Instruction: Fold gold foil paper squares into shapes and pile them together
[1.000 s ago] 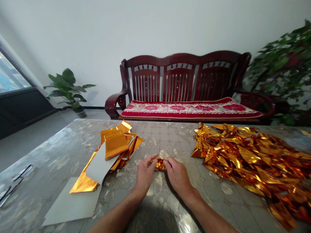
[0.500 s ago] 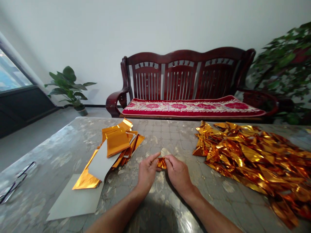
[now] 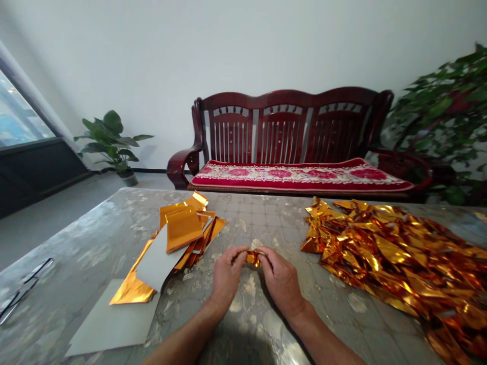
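A small folded piece of gold foil paper sits between my two hands just above the table. My left hand pinches its left end with thumb and fingers closed. My right hand pinches the right end, fingers curled over it. Most of the foil piece is hidden by my fingers. To the left lies a stack of flat gold foil sheets, some turned white side up. To the right spreads a big pile of folded gold foil pieces.
The marbled table has its left edge near a pair of glasses. A white sheet lies at the front left. Behind the table stand a dark wooden bench with a red cushion and potted plants.
My fingers have closed further over the foil piece, and its pale flap that stuck up earlier is folded down. The camera view shifted slightly; the piles stay put.
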`<move>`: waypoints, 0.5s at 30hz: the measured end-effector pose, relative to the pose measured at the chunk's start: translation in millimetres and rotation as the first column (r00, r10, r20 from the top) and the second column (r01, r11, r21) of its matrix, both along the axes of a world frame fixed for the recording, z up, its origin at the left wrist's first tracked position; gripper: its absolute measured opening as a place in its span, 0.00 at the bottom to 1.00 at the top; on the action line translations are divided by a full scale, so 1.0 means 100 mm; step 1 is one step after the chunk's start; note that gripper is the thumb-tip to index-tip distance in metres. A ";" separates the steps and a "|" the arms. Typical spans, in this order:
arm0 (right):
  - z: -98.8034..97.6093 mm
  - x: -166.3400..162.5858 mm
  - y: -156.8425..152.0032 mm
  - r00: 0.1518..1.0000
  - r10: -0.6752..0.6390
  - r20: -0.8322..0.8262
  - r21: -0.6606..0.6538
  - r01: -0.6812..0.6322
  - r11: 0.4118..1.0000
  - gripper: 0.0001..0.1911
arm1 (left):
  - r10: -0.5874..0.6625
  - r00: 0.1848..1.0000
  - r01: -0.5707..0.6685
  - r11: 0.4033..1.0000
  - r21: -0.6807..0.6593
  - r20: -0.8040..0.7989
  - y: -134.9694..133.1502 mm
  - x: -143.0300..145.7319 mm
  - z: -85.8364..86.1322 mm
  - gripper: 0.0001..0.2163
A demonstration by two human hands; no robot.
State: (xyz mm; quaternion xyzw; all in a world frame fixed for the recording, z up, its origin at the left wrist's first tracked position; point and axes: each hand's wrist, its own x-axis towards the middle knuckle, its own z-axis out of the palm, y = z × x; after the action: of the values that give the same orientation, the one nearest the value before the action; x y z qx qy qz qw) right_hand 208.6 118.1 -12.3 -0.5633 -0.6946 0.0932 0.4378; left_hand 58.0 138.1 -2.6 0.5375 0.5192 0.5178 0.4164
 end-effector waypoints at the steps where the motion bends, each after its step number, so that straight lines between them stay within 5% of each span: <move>1: 0.00 0.00 0.01 1.000 0.001 0.009 -0.005 -0.001 1.000 0.15 | -0.019 1.000 0.019 1.000 -0.012 -0.013 0.00 0.00 0.00 0.08; 4: 0.06 0.01 0.00 1.000 -0.012 0.019 -0.050 0.013 0.999 0.18 | -0.061 0.998 0.062 0.995 -0.077 0.017 0.01 0.00 0.00 0.10; 9: 0.21 0.08 -0.03 0.998 -0.051 -0.045 -0.137 0.045 0.990 0.21 | -0.035 0.949 0.114 0.965 -0.237 0.314 0.04 0.01 -0.01 0.19; 15: 0.20 0.11 0.00 0.975 0.011 -0.223 0.092 0.010 0.996 0.16 | -0.005 0.845 0.208 0.924 -0.320 0.534 0.03 -0.01 0.05 0.22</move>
State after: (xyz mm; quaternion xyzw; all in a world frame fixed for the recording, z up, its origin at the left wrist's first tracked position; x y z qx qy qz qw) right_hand 220.0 117.8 7.8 -0.5283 -0.6447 0.1235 0.5385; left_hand 56.8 140.6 2.2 0.3174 0.4418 0.5142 0.6631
